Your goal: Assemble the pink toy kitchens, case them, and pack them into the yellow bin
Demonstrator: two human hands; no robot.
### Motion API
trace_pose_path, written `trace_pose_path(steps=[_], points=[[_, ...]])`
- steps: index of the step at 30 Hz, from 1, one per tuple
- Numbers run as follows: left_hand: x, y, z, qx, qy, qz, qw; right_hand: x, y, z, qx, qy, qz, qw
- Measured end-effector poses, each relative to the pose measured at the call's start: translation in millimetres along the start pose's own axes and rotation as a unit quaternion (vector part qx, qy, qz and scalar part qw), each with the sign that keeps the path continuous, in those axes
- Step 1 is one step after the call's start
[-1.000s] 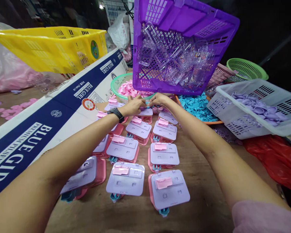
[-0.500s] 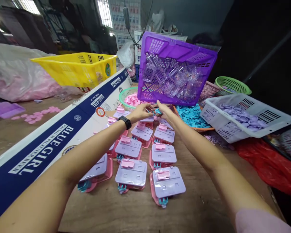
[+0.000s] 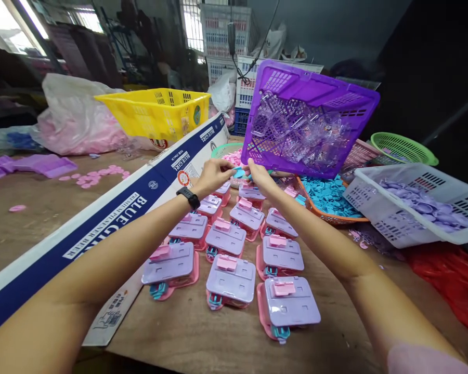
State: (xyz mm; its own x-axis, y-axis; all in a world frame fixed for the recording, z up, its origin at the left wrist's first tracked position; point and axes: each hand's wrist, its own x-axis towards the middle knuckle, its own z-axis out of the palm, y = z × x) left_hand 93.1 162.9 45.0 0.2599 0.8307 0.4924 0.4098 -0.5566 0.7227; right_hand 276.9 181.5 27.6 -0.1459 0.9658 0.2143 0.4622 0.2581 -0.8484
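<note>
Both my hands meet at the far end of the rows of boxes, in front of the purple basket. My left hand (image 3: 215, 175), with a black watch at the wrist, pinches a small blue plastic piece (image 3: 238, 172). My right hand (image 3: 259, 174) has its thumb and fingers closed on the same side of that piece, where more blue shows under the fingers. Exactly how the pieces fit together is too small to tell. Below the hands stand several small boxes with lilac lids (image 3: 231, 279), pink bases and pink clips, and blue parts stick out at their front ends.
A purple basket (image 3: 315, 83) of clear plastic parts leans behind my hands. An orange basket (image 3: 337, 221) of blue pieces and a white basket (image 3: 368, 202) of lilac parts stand right. A long cardboard strip (image 3: 113, 221) edges the left, with a yellow basket (image 3: 159, 117) beyond.
The view has swung left, so the boxes and baskets sit farther right. My hands stay together at the far end, slightly farther apart, and the blue piece between them shows more plainly.
</note>
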Motion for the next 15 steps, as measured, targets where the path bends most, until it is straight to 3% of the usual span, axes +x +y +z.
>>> trace_pose_path(steps=[2, 4, 6, 10, 13, 15], points=[[5, -9, -15.1, 0.051, 0.01, 0.006, 0.999, 4, 0, -1, -0.018, 0.008, -0.079, 0.997], [11, -19, -25.5, 0.093, -0.011, 0.023, 0.995, 13, -1, 0, -0.071, -0.022, -0.172, 0.982], [16, -32, -30.3, 0.109, -0.036, 0.035, 0.993, 27, -2, 5, -0.138, -0.061, -0.206, 0.967], [20, -61, -27.0, 0.113, -0.057, 0.018, 0.992, 54, -3, 22, -0.254, -0.117, -0.187, 0.942], [17, -79, -21.2, 0.168, -0.042, 0.017, 0.985, 61, -1, 36, -0.333, -0.12, -0.142, 0.924], [14, -87, -18.6, 0.22, -0.067, 0.046, 0.972, 59, 0, 43, -0.373, -0.114, -0.103, 0.915]])
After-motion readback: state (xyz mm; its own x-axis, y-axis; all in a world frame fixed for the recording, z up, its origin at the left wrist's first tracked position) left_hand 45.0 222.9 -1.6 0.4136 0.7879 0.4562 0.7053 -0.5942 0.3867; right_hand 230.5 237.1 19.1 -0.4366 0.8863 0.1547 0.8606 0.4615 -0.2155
